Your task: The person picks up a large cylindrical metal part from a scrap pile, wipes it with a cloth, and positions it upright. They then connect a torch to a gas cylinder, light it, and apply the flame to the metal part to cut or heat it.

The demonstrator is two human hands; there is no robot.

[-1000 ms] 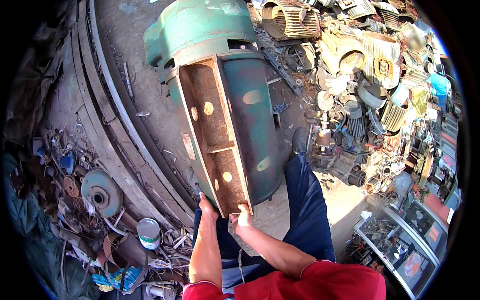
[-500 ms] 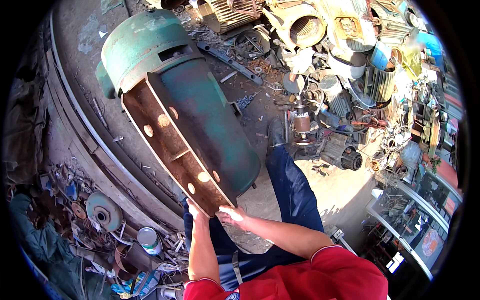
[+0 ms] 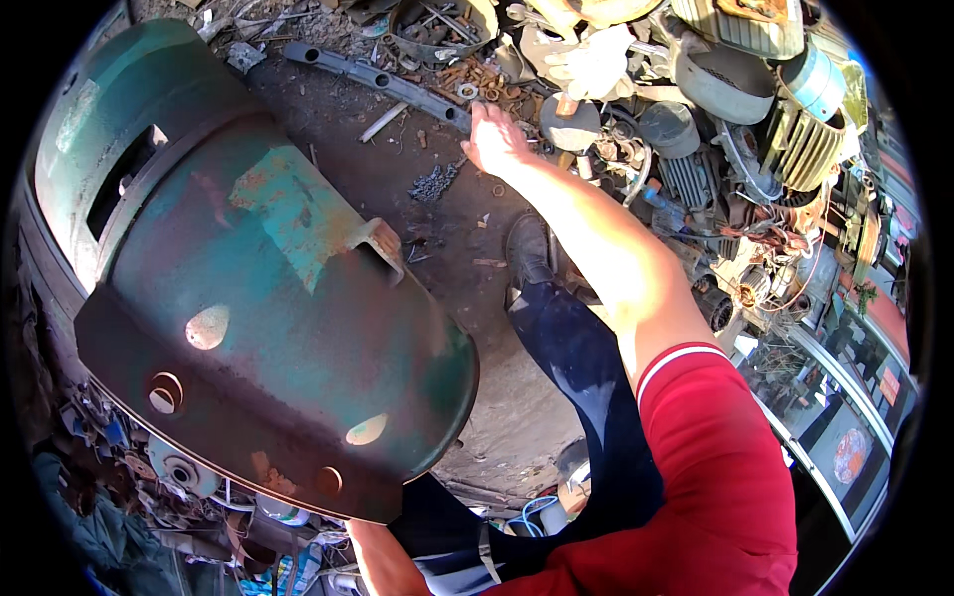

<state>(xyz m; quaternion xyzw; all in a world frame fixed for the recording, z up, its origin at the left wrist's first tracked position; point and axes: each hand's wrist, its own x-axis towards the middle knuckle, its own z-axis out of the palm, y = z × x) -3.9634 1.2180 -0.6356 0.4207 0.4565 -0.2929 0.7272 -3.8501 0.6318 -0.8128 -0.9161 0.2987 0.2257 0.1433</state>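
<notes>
A large green, rust-stained metal motor casing (image 3: 298,268) lies on its side at left. A brown rusty flange plate (image 3: 238,437) with round holes runs along its near edge. My left forearm (image 3: 386,558) goes up under that flange; the hand is hidden behind it. Across the casing, my right hand (image 3: 495,139) reaches far out to the near end of a flat grey metal bar (image 3: 373,77) with holes. Its fingers are curled over the bar's end, while the bar lies on the ground.
Scrap motor parts crowd the right, among them a finned motor housing (image 3: 803,149) and a grey round metal shell (image 3: 723,81). A small chain (image 3: 434,184) lies near the bar. My shoe (image 3: 529,248) stands beside the casing. At far right is a glass-paned frame (image 3: 825,397).
My right hand has left the flange's end and moved up and right to the grey bar. The casing appears larger, and its flange now faces more toward the lower left.
</notes>
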